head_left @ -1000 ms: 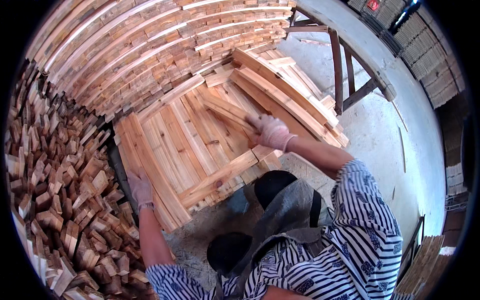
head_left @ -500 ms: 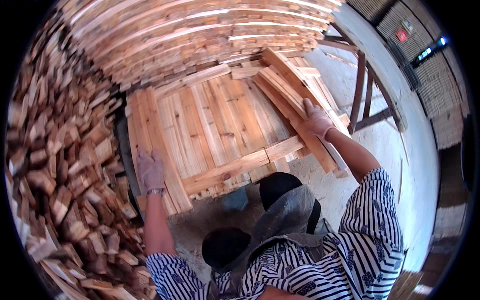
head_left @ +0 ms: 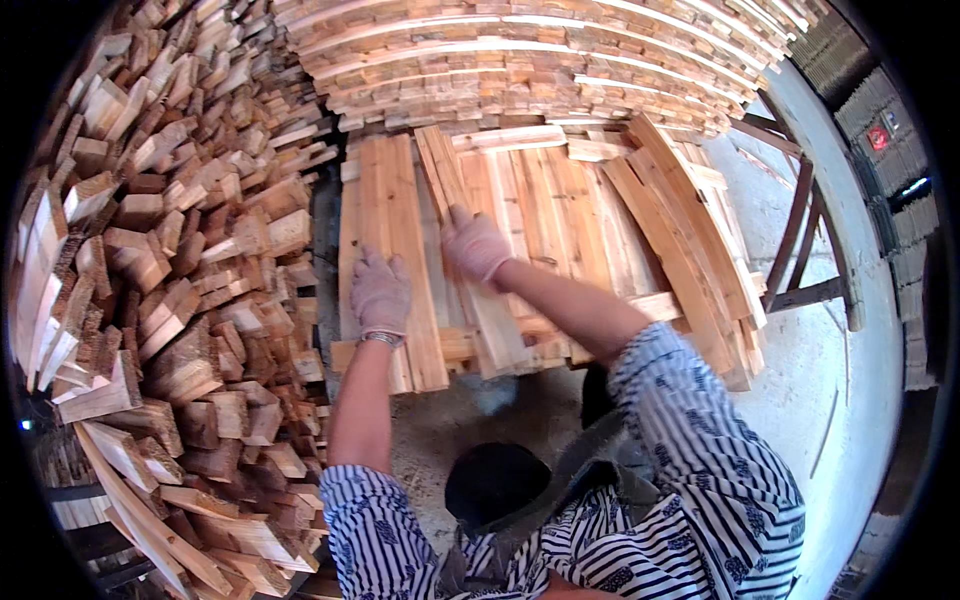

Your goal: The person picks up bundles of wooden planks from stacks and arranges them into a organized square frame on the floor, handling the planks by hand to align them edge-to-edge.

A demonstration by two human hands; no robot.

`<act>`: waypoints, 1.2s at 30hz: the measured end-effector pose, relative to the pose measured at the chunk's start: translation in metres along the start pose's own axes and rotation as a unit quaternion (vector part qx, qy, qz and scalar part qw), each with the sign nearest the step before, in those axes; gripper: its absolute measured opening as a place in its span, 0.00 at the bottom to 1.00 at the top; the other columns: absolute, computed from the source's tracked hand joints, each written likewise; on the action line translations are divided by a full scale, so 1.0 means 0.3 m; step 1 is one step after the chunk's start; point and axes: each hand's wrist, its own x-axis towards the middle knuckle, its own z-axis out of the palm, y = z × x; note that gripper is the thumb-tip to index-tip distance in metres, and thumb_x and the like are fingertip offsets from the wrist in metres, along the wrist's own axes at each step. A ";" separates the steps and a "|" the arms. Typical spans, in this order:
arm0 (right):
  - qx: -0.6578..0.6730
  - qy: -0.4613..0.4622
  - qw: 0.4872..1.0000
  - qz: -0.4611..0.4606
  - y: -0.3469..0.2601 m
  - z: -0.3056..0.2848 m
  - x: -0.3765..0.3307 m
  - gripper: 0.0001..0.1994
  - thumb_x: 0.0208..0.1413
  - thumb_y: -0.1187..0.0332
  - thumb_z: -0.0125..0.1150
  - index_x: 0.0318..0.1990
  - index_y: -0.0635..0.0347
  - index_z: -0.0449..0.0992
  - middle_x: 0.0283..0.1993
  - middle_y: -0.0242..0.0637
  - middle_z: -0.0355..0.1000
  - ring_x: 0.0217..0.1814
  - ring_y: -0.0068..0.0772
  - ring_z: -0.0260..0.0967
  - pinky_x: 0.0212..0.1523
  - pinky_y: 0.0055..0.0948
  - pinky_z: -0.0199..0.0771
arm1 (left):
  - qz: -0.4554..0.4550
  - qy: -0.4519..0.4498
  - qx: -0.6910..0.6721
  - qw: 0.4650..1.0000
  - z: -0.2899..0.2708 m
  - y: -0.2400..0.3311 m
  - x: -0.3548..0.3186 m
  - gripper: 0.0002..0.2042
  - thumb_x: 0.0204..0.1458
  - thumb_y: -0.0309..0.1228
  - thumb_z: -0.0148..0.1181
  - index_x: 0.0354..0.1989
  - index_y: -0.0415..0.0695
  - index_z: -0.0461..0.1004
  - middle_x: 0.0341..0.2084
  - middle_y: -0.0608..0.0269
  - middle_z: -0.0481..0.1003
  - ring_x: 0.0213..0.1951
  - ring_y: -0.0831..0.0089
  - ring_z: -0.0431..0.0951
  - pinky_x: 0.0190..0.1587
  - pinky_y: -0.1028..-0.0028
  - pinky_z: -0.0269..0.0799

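Basically hemmed in: heap of rough cut wooden blocks (head_left: 170,300) fills frame left, long stacked pale wooden slats (head_left: 520,60) across the top, loose slanted boards (head_left: 690,250) at right. Half-built pale wood pallet (head_left: 560,200) sits centre. Left hand (head_left: 380,292), gloved, lies flat, fingers spread, on the pallet's left plank (head_left: 395,190). Right hand (head_left: 474,245), gloved, grips the narrow tilted slat (head_left: 445,175) at mid-length; slat runs up-left from the grip.

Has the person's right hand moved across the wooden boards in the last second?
Yes. The right hand has gone leftward, from the loose slanted boards at the right side to a slanted plank near the left hand.
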 end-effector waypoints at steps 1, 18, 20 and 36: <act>-0.005 -0.003 1.000 -0.009 -0.079 0.071 -0.005 0.26 0.63 0.56 0.53 0.63 0.63 0.63 0.50 0.67 0.73 0.54 0.60 0.74 0.54 0.51 0.73 | 0.000 0.009 0.002 1.000 -0.001 -0.044 0.001 0.35 0.65 0.52 0.45 0.71 0.37 0.54 0.54 0.37 0.71 0.54 0.46 0.76 0.53 0.52 0.74; 0.326 -0.061 0.941 0.062 -0.133 0.304 -0.090 0.44 0.65 0.57 0.56 0.74 0.74 0.37 0.71 0.70 0.54 0.76 0.59 0.53 0.73 0.39 0.56 | -0.065 -0.064 -0.234 0.968 -0.123 -0.187 0.145 0.29 0.51 0.50 0.64 0.50 0.34 0.75 0.45 0.39 0.80 0.51 0.45 0.79 0.54 0.57 0.74; 0.300 -0.067 0.951 0.041 -0.226 0.356 -0.049 0.43 0.64 0.58 0.57 0.74 0.74 0.38 0.71 0.69 0.54 0.76 0.59 0.54 0.73 0.39 0.56 | -0.027 0.000 -0.192 0.981 0.002 -0.402 0.269 0.29 0.52 0.52 0.62 0.49 0.34 0.75 0.48 0.36 0.78 0.52 0.43 0.78 0.55 0.56 0.72; 0.226 -0.173 0.959 -0.002 -0.094 0.271 0.057 0.47 0.59 0.48 0.58 0.74 0.68 0.42 0.57 0.67 0.71 0.61 0.61 0.71 0.64 0.44 0.68 | -0.003 -0.010 -0.145 0.989 -0.012 -0.302 0.256 0.32 0.59 0.53 0.55 0.57 0.32 0.69 0.46 0.36 0.77 0.46 0.41 0.79 0.51 0.53 0.73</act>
